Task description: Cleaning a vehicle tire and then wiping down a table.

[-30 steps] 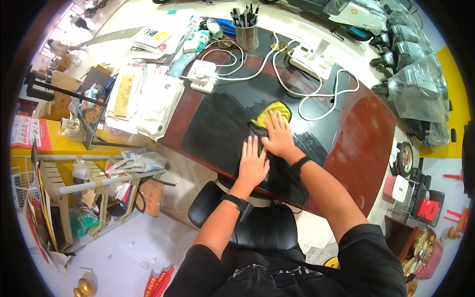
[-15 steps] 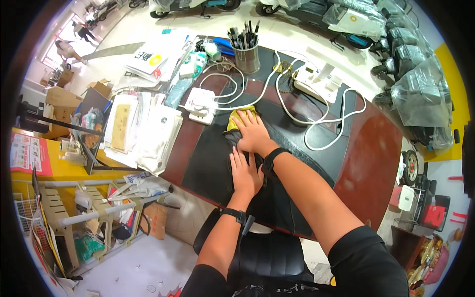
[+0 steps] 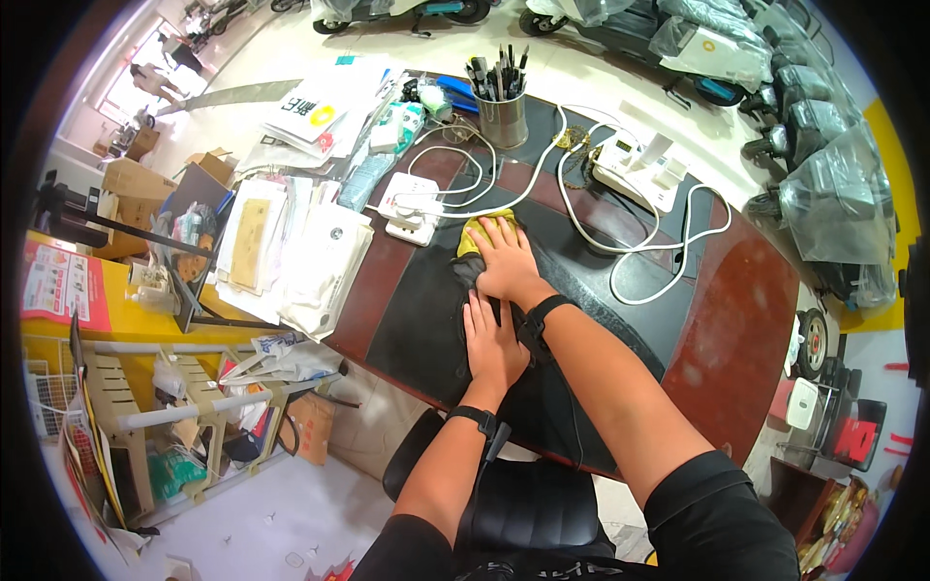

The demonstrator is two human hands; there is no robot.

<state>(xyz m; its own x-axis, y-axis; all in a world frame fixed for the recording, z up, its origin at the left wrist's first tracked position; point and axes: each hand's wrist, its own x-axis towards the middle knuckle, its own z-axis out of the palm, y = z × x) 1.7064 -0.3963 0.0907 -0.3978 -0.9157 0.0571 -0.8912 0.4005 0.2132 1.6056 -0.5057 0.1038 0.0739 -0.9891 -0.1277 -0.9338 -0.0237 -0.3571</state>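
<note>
My right hand [image 3: 508, 261] lies flat on a yellow and dark grey cloth [image 3: 472, 244], its fingers stretched over the yellow part. Just nearer to me, my left hand [image 3: 496, 341] rests with straight fingers on the cloth's dark part, its fingertips close to the right hand's heel. Both hands press down rather than grip. Under the cloth is the black inlaid top of a red-brown desk [image 3: 727, 320]. The cloth's dark end is partly covered by my hands and hard to tell from the black surface.
Beyond the cloth stand a white power strip [image 3: 411, 207] and a metal pen cup [image 3: 503, 122]. White cables [image 3: 635, 250] loop beside a white device [image 3: 635, 174] at right. Paper stacks [image 3: 315, 266] cover the desk's left side. A black chair [image 3: 531, 504] is against me.
The whole view has shifted slightly, so the desk and its things appear farther right. Both hands stay flat on the cloth, at nearly the same spot on the desk.
</note>
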